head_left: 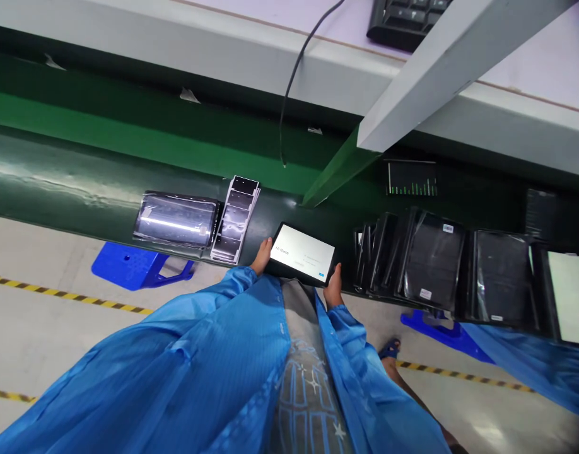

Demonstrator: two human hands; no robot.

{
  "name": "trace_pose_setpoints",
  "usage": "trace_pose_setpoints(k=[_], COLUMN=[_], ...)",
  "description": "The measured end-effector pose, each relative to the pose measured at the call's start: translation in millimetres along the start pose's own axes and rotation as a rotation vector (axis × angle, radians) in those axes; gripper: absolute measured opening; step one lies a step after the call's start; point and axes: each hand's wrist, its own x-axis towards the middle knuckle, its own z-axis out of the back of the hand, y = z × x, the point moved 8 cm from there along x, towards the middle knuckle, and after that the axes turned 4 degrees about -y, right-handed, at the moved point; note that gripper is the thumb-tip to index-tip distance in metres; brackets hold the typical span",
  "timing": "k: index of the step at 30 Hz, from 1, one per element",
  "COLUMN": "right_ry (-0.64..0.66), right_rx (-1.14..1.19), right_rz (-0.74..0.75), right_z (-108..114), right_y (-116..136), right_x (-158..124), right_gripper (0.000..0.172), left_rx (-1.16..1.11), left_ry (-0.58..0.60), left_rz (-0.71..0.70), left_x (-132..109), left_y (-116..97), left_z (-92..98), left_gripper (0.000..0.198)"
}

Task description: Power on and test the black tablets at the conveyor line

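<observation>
A tablet (301,252) with a lit white screen reading "Hi there" is held between my two hands at the front edge of the green bench. My left hand (262,257) grips its left short side. On the opposite short side, my right hand (333,287) is closed round the lower right corner. The fingers beneath the tablet are hidden. Left of it lie a stack of white-edged sheets or boxes with dark panels (235,221) and a pile of flat items in clear plastic (176,221).
Several dark tablets in clear sleeves (434,255) lie on the bench to the right, near another lit screen (571,296). A slanted post (412,88) rises behind the tablet. A black cable (292,75) hangs from the upper shelf beside a keyboard (407,22). Blue stools (128,265) stand below.
</observation>
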Motion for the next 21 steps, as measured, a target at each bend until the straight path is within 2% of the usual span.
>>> trace_pose_setpoints(k=[4, 8, 11, 13, 15, 17, 21], right_ry=[-0.007, -0.009, 0.050, 0.111, 0.187, 0.271, 0.433], right_rx=[0.024, 0.037, 0.028, 0.013, -0.010, -0.042, -0.145], right_rz=[-0.037, -0.050, -0.052, -0.056, -0.066, -0.081, -0.133], right_z=[-1, -2, -14, -30, -54, -84, -159], right_y=[1, 4, 12, 19, 23, 24, 16], right_x=[-8, -13, -18, -23, -28, -34, -54], right_gripper=[0.089, 0.086, 0.085, 0.085, 0.087, 0.088, 0.080], left_rx=[-0.046, -0.066, -0.072, -0.072, -0.071, -0.063, -0.025], left_ry=[0.079, 0.107, 0.070, 0.014, -0.071, -0.178, -0.393], left_rz=[0.031, 0.015, -0.015, -0.044, -0.083, -0.127, -0.193], left_x=[-13, -21, -28, -33, -38, -43, -50], left_y=[2, -3, -16, -27, -38, -49, -71], left_z=[3.5, 13.9, 30.9, 49.0, 74.8, 110.4, 208.2], left_gripper=[0.042, 0.044, 0.041, 0.040, 0.043, 0.046, 0.053])
